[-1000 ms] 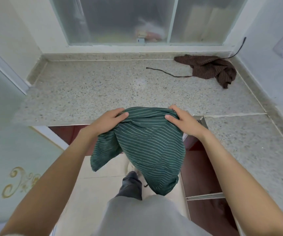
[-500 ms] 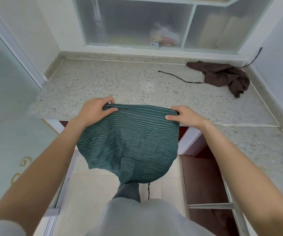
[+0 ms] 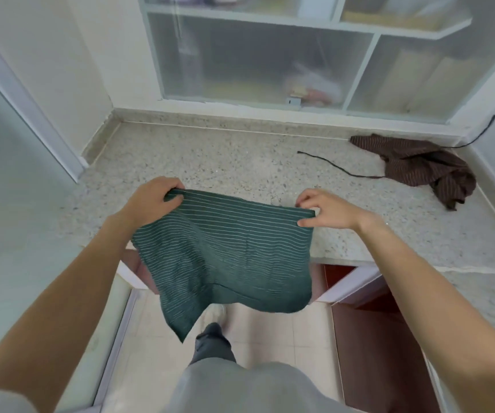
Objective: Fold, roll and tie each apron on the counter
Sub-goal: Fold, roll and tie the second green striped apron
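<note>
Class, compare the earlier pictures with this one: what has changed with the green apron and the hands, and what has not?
Both hands, left hand and right hand, have spread the green apron wider and carried it forward over the counter. Their grip on its top edge stays. The brown apron lies untouched.

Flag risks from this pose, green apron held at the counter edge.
1. Most of the green apron hangs off the counter; if the left hand or right hand loosens, it may slide to the floor.
2. The brown apron trails a loose strap that could snag.
</note>
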The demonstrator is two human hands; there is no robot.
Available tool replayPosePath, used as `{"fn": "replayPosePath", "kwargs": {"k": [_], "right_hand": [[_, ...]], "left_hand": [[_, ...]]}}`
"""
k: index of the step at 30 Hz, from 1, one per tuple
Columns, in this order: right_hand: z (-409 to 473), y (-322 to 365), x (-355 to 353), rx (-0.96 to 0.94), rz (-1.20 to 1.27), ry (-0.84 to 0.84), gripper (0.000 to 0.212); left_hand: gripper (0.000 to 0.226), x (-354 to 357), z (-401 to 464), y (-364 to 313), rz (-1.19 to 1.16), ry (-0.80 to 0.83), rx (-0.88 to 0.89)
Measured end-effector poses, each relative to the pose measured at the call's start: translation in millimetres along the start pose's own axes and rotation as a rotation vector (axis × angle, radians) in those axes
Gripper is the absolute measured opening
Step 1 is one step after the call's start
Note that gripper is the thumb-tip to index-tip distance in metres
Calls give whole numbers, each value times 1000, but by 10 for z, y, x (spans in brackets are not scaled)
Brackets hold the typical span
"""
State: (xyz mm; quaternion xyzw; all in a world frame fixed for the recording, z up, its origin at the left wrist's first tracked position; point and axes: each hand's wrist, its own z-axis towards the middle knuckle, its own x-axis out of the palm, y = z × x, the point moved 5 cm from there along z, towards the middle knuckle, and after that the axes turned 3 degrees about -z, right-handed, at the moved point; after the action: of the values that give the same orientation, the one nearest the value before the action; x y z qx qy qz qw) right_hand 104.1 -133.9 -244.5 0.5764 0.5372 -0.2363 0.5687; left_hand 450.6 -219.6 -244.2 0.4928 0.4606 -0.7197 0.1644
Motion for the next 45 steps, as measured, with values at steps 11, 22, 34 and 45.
{"fn": "replayPosePath", "kwargs": {"k": [11, 22, 34, 45], "right_hand": [[1510, -248, -972, 242, 460, -435, 17], [3151, -676, -1436, 598, -125, -573, 26], [4290, -1512, -838, 695, -418, -383, 38], [4579, -1622, -252, 457, -427, -584, 41]], "left_hand": [[17, -973, 1513, 909, 229, -271, 95], [26, -961, 3026, 1831, 352, -266, 67], [12, 19, 3961, 2801, 400, -100, -17], [28, 587, 3846, 3090, 297, -199, -83]]}}
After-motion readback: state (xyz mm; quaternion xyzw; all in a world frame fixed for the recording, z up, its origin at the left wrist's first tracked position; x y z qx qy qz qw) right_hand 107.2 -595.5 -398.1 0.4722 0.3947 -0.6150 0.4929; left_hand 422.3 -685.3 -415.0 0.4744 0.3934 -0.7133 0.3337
